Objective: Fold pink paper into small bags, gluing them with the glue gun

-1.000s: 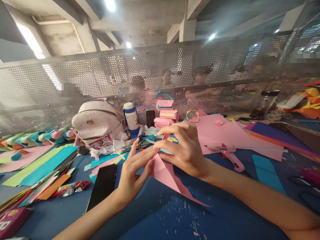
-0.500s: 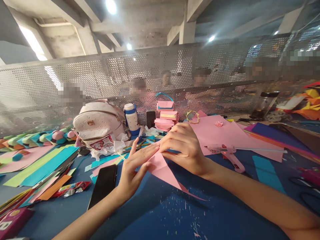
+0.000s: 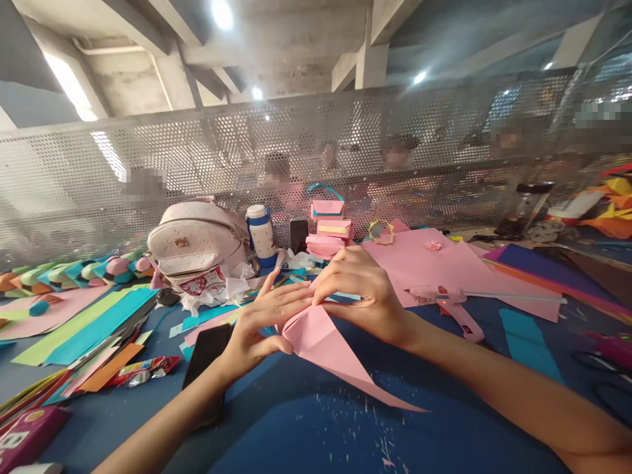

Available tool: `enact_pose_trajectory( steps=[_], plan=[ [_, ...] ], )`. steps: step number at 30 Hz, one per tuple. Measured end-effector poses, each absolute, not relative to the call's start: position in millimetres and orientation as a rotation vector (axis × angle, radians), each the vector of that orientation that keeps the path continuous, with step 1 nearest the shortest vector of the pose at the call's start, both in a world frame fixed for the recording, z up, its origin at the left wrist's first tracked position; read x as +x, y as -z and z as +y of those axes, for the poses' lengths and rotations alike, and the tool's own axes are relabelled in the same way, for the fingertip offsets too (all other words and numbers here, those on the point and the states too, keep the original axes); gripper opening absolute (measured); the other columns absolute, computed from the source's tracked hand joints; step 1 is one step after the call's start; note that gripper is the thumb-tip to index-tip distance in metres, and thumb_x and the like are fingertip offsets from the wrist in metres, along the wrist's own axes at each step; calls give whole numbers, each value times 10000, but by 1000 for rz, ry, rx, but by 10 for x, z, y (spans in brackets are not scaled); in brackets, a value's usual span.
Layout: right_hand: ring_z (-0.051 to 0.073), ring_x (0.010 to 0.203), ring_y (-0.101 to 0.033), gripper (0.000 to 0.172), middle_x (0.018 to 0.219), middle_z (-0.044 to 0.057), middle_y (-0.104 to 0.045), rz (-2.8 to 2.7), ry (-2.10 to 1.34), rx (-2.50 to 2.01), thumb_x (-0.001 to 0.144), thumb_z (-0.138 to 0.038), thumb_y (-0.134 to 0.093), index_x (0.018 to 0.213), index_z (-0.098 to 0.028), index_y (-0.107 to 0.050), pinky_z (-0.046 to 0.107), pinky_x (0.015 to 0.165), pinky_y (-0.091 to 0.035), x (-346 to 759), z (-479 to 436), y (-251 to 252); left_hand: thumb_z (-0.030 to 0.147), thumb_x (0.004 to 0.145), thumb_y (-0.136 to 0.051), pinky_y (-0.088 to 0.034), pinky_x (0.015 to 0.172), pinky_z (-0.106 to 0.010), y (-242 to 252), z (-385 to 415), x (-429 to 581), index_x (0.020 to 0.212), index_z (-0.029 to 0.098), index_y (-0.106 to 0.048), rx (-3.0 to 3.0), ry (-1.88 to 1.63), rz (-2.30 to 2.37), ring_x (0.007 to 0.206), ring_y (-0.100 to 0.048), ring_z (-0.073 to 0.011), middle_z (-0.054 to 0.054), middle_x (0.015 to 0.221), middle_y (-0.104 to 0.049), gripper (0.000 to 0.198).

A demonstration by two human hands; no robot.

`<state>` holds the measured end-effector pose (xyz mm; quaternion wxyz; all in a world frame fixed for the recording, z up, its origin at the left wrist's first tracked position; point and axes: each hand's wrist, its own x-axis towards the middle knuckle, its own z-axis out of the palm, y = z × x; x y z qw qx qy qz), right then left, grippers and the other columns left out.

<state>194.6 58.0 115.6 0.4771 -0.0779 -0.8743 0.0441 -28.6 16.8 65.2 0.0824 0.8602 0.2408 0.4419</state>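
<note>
A folded piece of pink paper (image 3: 328,345) is between my hands above the blue table, its long pointed tail trailing down to the right. My right hand (image 3: 363,289) pinches its upper tip with thumb and forefinger. On its left side, my left hand (image 3: 264,322) holds the folded edge, fingers stretched along the back and thumb in front. The fingertips of both hands meet at the top of the fold. Beneath my left forearm lies a black phone (image 3: 207,368). To the right of my right hand is a pink glue gun (image 3: 451,306) with a glue stick in it.
At the back stand a pale backpack (image 3: 197,240), a white bottle (image 3: 261,234) and small pink paper boxes (image 3: 330,230). Coloured paper strips (image 3: 99,326) cover the left side. Large pink sheets (image 3: 419,263) lie at right. A perforated metal screen (image 3: 222,151) rises behind.
The pink paper has turned slightly and its tail reaches further right and down. My left thumb has shifted lower, away from the top of the fold. My right hand stays at the tip.
</note>
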Motion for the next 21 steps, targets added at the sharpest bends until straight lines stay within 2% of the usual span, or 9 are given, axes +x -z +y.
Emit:
enact_pose_trajectory(
  steps=[7, 11, 16, 21],
  plan=[
    [148, 775, -551, 115, 784, -11, -695, -2149, -238, -159, 885, -288, -638, 808, -221, -690, 332, 815, -367, 1921, 570, -1100, 564, 795, -609, -214, 1145, -598, -613, 110, -249, 1237, 295, -635, 2478, -1466, 730, 1126, -635, -294, -101, 1170, -700, 518],
    [146, 774, -565, 108, 783, -4, -694, -2140, -314, -162, 875, -282, -650, 806, -214, -697, 335, 810, -374, 1921, 578, -1098, 510, 789, -649, -266, 1119, -608, -651, 70, -194, 1138, 336, -690, 2384, -1586, 683, 1028, -680, -264, -72, 1100, -731, 392],
    [148, 779, -590, 90, 793, -1, -702, -2133, -371, -142, 868, -260, -658, 800, -216, -698, 337, 805, -389, 1913, 595, -1088, 521, 774, -655, -344, 1077, -593, -673, 41, -168, 1027, 329, -738, 2324, -1631, 689, 1053, -663, -270, -79, 1163, -705, 328],
    [146, 803, -588, 66, 825, 9, -703, -2147, -334, -76, 875, -233, -648, 842, -209, -700, 323, 785, -412, 1921, 624, -1089, 495, 756, -698, -403, 1034, -527, -720, -20, -175, 1039, 284, -732, 2448, -1624, 691, 1069, -634, -273, -90, 1170, -691, 355]
  ],
)
